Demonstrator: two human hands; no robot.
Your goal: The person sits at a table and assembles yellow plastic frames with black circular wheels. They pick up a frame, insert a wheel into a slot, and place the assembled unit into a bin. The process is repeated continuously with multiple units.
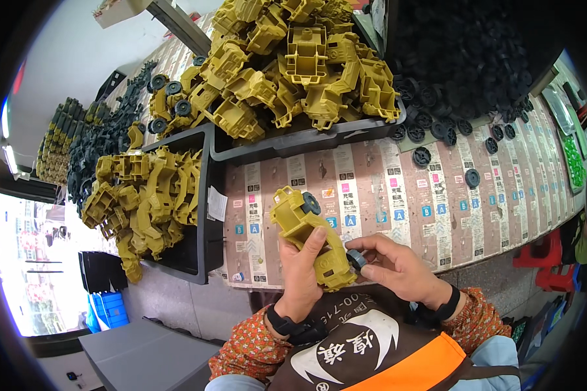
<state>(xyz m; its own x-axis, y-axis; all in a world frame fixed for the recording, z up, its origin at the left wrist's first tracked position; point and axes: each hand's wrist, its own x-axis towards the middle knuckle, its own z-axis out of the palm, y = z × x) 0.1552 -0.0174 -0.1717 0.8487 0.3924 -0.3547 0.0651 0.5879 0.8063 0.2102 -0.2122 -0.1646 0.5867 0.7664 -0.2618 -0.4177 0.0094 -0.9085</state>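
Left hand (301, 270) grips yellow chassis (308, 236) – right hand (398, 268) pinches black wheel (356, 259) at its lower edge.

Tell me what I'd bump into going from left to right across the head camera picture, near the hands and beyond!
Black bin of yellow plastic bodies → left hand gripping a yellow toy body → right hand pressing a black wheel onto it → loose black wheel on the table → red stools.
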